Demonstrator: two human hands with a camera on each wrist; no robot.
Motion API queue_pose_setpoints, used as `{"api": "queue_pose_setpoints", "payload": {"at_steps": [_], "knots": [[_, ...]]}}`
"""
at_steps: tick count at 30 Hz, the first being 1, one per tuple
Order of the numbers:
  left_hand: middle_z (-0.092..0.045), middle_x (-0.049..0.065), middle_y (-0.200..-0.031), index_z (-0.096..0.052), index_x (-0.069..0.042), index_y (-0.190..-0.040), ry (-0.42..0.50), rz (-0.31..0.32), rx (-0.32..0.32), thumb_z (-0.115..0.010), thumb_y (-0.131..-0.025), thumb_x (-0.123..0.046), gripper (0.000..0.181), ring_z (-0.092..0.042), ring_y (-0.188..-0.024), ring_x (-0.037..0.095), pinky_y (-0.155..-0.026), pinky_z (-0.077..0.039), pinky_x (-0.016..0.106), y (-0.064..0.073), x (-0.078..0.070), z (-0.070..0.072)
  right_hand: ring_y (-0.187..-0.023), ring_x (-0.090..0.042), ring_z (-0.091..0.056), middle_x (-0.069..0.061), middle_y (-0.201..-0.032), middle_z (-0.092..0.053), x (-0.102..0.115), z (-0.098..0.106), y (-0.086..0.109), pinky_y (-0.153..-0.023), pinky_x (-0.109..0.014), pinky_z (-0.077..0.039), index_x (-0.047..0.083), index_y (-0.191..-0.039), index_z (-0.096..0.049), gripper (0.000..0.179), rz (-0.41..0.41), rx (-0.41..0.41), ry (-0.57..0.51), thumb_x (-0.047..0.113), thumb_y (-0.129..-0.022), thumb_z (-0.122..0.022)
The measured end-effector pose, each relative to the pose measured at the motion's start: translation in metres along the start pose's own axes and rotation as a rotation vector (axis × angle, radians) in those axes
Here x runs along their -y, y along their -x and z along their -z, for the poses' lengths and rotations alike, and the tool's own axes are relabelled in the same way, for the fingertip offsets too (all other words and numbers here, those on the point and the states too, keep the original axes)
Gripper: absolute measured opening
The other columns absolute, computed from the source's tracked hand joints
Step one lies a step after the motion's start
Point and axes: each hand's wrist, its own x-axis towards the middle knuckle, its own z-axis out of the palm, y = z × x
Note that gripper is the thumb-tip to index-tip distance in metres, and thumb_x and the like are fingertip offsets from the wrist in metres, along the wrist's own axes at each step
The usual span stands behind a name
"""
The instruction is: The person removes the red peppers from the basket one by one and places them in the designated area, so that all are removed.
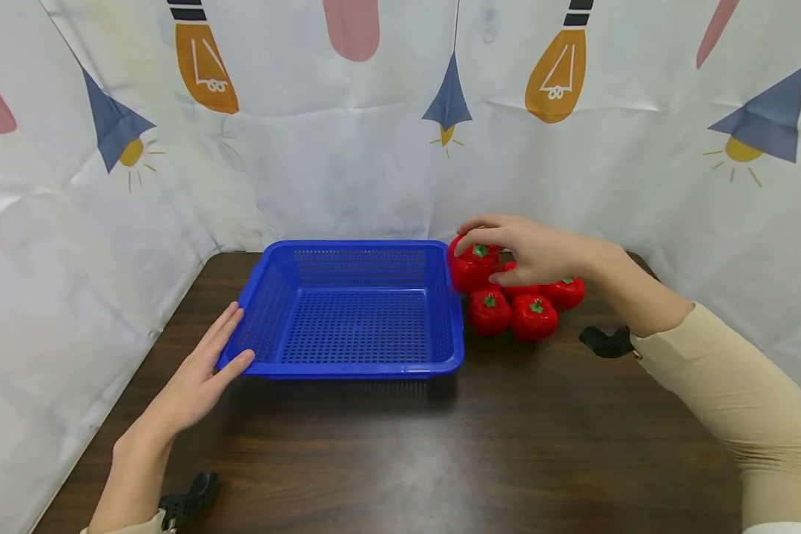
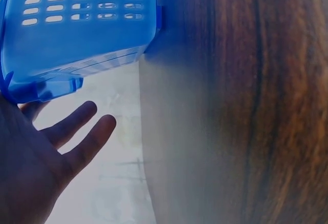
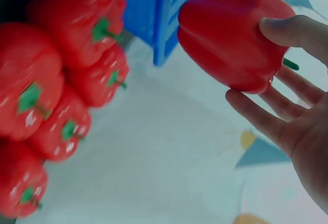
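Observation:
A red bell pepper with a green stem is held by my right hand, above the table beside the basket's right wall. In the right wrist view, thumb and fingers grip this pepper around its stem end. Several more red bell peppers cluster under and in front of that hand. A blue plastic basket with perforated walls has nothing inside. My left hand touches its left rim near the front corner, fingers straight and thumb spread. The left wrist view shows the basket's outer wall above those fingers.
The dark wooden table extends in front of the basket. A white curtain printed with lamps and bulbs encloses the back and sides. Black wrist straps show at both wrists, the right one standing out from the sleeve.

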Motion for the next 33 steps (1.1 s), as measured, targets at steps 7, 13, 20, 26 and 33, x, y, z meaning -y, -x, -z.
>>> {"api": "queue_pose_setpoints", "payload": {"at_steps": [7, 13, 20, 26, 33], "knots": [[-0.009, 0.007, -0.172, -0.02, -0.012, -0.165, -0.009, -0.003, 0.006, -0.058, -0.106, -0.022, 0.071, -0.009, -0.155, 0.039, -0.114, -0.01, 0.074, -0.001, 0.0, 0.002, -0.124, -0.023, -0.052, -0.005, -0.144, -0.05, -0.004, 0.008, 0.051, -0.082, -0.037, -0.057, 0.017, -0.13, -0.062, 0.056, -0.075, -0.052, 0.0, -0.009, -0.082, -0.075], [-0.011, 0.007, -0.171, -0.022, -0.011, -0.165, -0.008, -0.007, 0.002, -0.059, -0.105, -0.021, 0.071, -0.01, -0.155, 0.038, -0.116, -0.011, 0.071, -0.001, 0.001, 0.001, -0.126, -0.021, -0.05, -0.004, -0.144, -0.051, -0.009, 0.013, 0.09, -0.088, -0.027, -0.054, 0.017, -0.13, -0.063, 0.059, -0.104, -0.094, 0.041, -0.01, -0.079, -0.08], [-0.01, 0.003, -0.172, -0.022, -0.012, -0.165, -0.011, 0.008, 0.004, -0.06, -0.105, -0.023, 0.072, -0.009, -0.155, 0.034, -0.117, -0.012, 0.069, -0.004, 0.001, 0.003, -0.115, -0.014, -0.055, -0.002, -0.141, -0.053, -0.013, 0.015, 0.128, -0.082, -0.02, -0.054, 0.015, -0.13, -0.063, 0.067, -0.168, -0.128, 0.122, -0.008, -0.072, -0.086], [-0.009, 0.006, -0.172, -0.021, -0.012, -0.165, -0.016, -0.01, 0.018, -0.058, -0.106, -0.023, 0.071, -0.009, -0.155, 0.038, -0.114, -0.011, 0.074, -0.003, 0.003, 0.004, -0.111, -0.016, -0.058, -0.001, -0.14, -0.055, -0.019, 0.007, 0.154, -0.079, -0.024, -0.057, 0.018, -0.128, -0.065, 0.07, -0.21, -0.132, 0.142, -0.009, -0.067, -0.089], [-0.009, 0.005, -0.172, -0.02, -0.013, -0.165, -0.01, -0.01, 0.021, -0.058, -0.106, -0.023, 0.071, -0.008, -0.155, 0.039, -0.113, -0.01, 0.075, -0.001, 0.003, 0.003, -0.116, -0.021, -0.055, -0.006, -0.141, -0.055, -0.032, -0.018, 0.172, -0.079, -0.028, -0.058, 0.018, -0.123, -0.066, 0.066, -0.261, -0.105, 0.116, -0.01, -0.067, -0.088]]}}
